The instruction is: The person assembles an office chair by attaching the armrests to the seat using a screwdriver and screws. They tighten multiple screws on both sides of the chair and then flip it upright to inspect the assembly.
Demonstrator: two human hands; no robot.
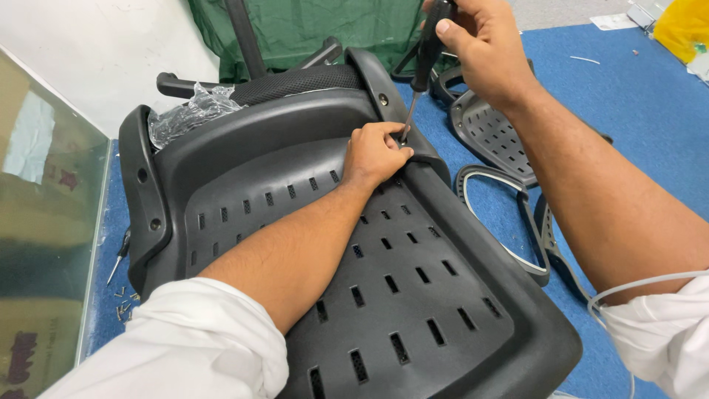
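A black plastic chair seat pan (pixel 443 295) with rows of slots lies upside down before me. My right hand (pixel 484 48) grips the black handle of a screwdriver (pixel 427 55), its shaft pointing down at the seat's right rim. There my left hand (pixel 377 151) pinches around the screwdriver's tip, fingers closed on something too small to see. A screw hole (pixel 382 98) shows on the rim just above that spot.
A grey-edged armrest frame (pixel 502 222) and a slotted plastic part (pixel 495 133) lie on the blue carpet (pixel 635 111) to the right. Crumpled clear plastic wrap (pixel 188 111) sits at the seat's top left. A second screwdriver (pixel 118 255) and loose screws (pixel 125 303) lie left, beside a glass panel (pixel 44 222).
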